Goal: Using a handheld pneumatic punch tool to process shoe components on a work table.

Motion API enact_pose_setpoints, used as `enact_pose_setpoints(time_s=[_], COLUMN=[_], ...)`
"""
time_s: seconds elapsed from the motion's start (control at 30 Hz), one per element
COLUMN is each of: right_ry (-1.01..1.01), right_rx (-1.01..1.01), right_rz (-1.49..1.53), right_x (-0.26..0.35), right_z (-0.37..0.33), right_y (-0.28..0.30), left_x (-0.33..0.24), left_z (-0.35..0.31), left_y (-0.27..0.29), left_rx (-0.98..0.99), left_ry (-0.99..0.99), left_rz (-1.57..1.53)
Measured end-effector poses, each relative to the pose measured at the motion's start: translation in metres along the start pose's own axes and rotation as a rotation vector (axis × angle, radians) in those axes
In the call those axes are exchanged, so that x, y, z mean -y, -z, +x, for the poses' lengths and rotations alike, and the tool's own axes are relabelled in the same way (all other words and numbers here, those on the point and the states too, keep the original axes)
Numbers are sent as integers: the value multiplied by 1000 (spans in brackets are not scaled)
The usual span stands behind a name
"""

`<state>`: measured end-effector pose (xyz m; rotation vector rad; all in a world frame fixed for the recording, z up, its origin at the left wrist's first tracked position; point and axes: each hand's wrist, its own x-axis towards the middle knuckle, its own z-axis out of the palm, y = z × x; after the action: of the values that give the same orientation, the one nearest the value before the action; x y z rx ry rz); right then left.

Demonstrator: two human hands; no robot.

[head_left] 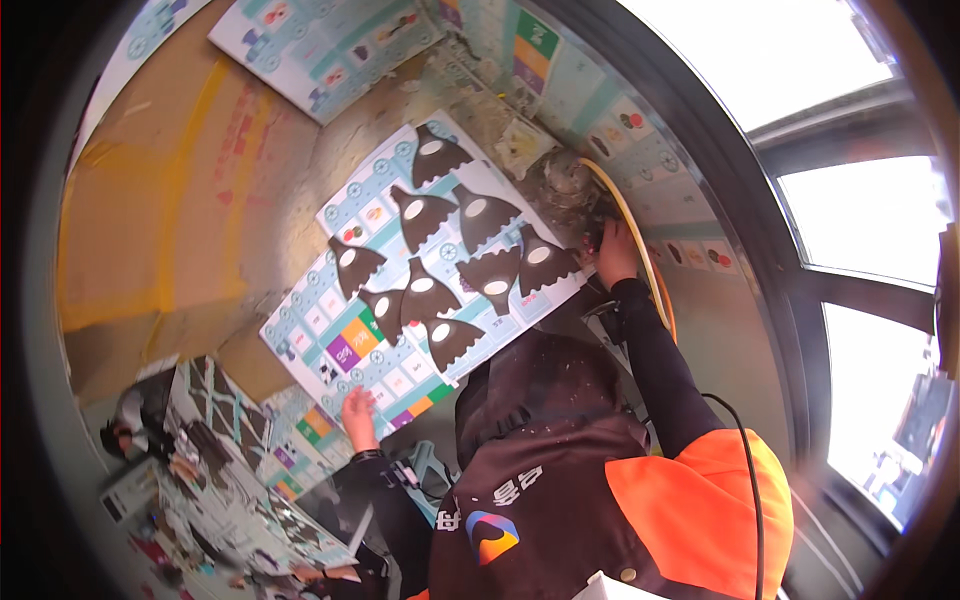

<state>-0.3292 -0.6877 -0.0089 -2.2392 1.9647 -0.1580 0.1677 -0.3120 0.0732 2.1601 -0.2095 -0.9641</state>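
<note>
Several dark fan-shaped pieces with scalloped edges and pale oval spots, such as one dark piece (pixel 480 222), lie spread over a printed board (pixel 330 300) with pictures of wheels and fruit. At the board's near left edge is my left hand (pixel 359 418), its fingers apart and nothing in them. My right hand (pixel 616 255) is beyond the board's right corner, next to a yellow hose (pixel 632 215). Its fingers are curled around or against something small and dark, partly hidden, whose kind I cannot make out.
A large cardboard sheet (pixel 150 210) with yellow tape stands at the left. Another printed board (pixel 320 50) leans at the back. Windows (pixel 865 215) line the right side. At the lower left, other people work at a table (pixel 235 480) with more dark pieces. A dark cable (pixel 752 470) hangs by my right shoulder.
</note>
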Motion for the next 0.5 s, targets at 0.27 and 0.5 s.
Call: enact_pose_setpoints(time_s=[0.27,0.5], right_ry=[9,-38], right_rx=[54,104], right_rz=[311,144], right_x=[52,58], right_z=[-40,-46], right_y=[20,-12], left_x=[66,-30], left_z=[-45,106], left_y=[-57,-95], left_rx=[-17,-150], left_ry=[181,-218], left_rz=[-180,254])
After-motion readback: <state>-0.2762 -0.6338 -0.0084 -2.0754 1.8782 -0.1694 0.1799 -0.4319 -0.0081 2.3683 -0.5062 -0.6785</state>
